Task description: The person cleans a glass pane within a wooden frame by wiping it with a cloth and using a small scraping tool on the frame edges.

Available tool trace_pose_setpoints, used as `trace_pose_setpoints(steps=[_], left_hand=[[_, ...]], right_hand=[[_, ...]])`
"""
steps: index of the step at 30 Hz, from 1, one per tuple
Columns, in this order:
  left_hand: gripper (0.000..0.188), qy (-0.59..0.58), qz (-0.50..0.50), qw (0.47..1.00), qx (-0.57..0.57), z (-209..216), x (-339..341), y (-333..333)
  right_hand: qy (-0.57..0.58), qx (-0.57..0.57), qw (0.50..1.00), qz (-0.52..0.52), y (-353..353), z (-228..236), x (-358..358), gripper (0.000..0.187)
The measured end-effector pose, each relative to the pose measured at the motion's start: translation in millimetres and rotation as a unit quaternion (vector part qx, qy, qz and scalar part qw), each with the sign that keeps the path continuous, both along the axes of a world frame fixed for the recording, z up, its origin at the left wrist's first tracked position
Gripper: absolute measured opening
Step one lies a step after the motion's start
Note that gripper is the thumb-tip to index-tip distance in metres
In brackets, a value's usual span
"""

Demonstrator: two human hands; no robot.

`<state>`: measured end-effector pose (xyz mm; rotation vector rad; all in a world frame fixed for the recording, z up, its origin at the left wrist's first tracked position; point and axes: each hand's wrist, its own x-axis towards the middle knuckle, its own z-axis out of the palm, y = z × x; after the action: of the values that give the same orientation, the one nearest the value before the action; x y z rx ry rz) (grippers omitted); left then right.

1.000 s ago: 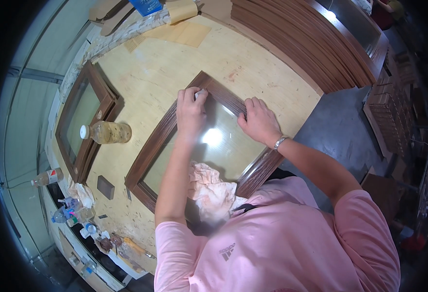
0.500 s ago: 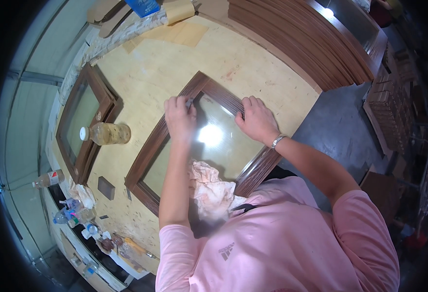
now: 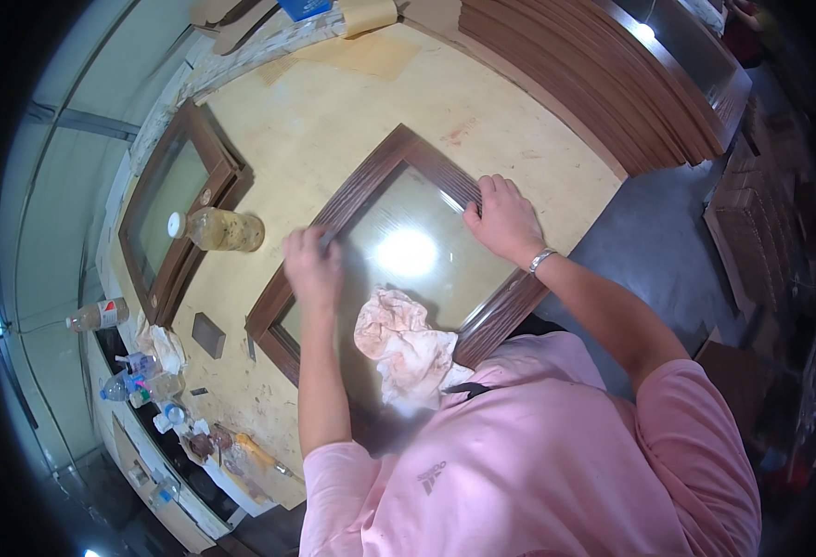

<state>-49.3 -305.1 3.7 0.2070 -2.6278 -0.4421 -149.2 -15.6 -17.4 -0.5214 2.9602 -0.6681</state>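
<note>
A brown wood-framed glass panel (image 3: 382, 169) lies at an angle on the table, a bright lamp reflection in its glass. At its left rail is my left hand (image 3: 313, 271), slightly blurred, with fingers curled together. A small greyish thing shows at those fingertips, too small to name. Across the panel, my right hand (image 3: 505, 223) grips the right rail, thumb toward the glass. A crumpled pinkish-white cloth (image 3: 406, 348) lies over the panel's near part, close to my body and apart from both hands.
To the left, more wood-framed glass panels (image 3: 139, 223) lie stacked, beside a bottle of yellowish liquid (image 3: 227, 229). A dark block (image 3: 208, 335), small bottles (image 3: 129, 382) and an orange-handled brush (image 3: 257, 449) sit near the table's left edge. Brown boards (image 3: 593, 74) are stacked far right.
My left hand has slid toward me along the left rail, from near the far corner. My right hand keeps its place on the right rail. The whole view has shifted slightly.
</note>
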Motion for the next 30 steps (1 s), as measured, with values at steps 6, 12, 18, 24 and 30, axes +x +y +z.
trace_pose_setpoints(steps=[6,12,18,24,30], left_hand=[[0.018,0.094,0.213,0.951,0.203,-17,129,-69],[0.013,0.276,0.198,0.836,0.43,-44,157,-71],[0.013,0.293,0.202,0.825,0.439,-37,152,-67],[0.013,0.271,0.219,0.844,0.409,-50,164,-74],[0.012,0.266,0.223,0.84,0.417,-45,152,-69]], right_hand=[[0.023,-0.006,1.0,0.007,-4,1,0,0.031],[0.011,-0.136,0.978,0.156,-32,17,76,0.031],[-0.089,-0.12,0.92,0.363,-81,26,160,0.025],[0.044,-0.258,0.952,0.158,-70,83,14,0.02],[0.229,-0.047,0.927,0.295,-95,32,-73,0.035]])
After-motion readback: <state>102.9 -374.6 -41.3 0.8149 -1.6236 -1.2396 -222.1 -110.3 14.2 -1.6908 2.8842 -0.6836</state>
